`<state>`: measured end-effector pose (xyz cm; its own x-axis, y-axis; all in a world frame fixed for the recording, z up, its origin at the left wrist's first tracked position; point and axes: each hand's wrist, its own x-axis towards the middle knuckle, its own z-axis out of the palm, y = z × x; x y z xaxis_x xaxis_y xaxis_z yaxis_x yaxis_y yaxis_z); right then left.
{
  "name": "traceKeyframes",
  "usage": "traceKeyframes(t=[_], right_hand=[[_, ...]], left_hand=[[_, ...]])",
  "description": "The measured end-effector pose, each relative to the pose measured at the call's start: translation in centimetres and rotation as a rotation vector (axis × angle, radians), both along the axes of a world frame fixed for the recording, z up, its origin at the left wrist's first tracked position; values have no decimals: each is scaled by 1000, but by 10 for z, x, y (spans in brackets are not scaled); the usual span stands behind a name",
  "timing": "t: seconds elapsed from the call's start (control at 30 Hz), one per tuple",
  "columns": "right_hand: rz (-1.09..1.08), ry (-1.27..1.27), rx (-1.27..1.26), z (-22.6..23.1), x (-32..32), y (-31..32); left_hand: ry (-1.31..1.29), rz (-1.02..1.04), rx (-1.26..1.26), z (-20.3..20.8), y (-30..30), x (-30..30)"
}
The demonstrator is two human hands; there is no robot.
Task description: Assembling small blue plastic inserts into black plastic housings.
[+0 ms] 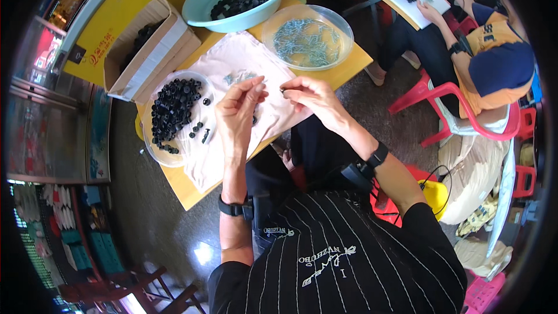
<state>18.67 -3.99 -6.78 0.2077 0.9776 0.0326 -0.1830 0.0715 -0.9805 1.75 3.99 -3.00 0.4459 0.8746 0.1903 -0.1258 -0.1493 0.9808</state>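
Observation:
My left hand [237, 110] is raised over the pale pink cloth [226, 55], thumb and fingertips pinched together; what they hold, if anything, is too small to make out. Facing it across a small gap, my right hand [317, 100] pinches a small dark piece [283, 89] between thumb and forefinger. Beyond my left hand lies a small pile of silvery screws [238, 77] on the cloth. To its left, a shallow clear round tray [152, 150] holds many small black knob-like parts [173, 107]. A few loose black parts [196, 129] sit nearer to my left hand.
A clear round basin of metal screws [305, 43] stands at the table's far right, beside a light teal basin [200, 18] of black parts. An open cardboard box [154, 52] is at the far left. Another person [494, 70] sits on a pink chair [439, 104] to the right.

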Motion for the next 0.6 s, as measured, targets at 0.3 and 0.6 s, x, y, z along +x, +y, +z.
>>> traceKeyframes(t=[0.3,0.6], right_hand=[[171,524,-142,26,-3,-12],[194,610,-176,29,-10,-6]], left_hand=[[-192,-37,-257,7,-38,-9],[-152,34,-285,18,-40,-10]])
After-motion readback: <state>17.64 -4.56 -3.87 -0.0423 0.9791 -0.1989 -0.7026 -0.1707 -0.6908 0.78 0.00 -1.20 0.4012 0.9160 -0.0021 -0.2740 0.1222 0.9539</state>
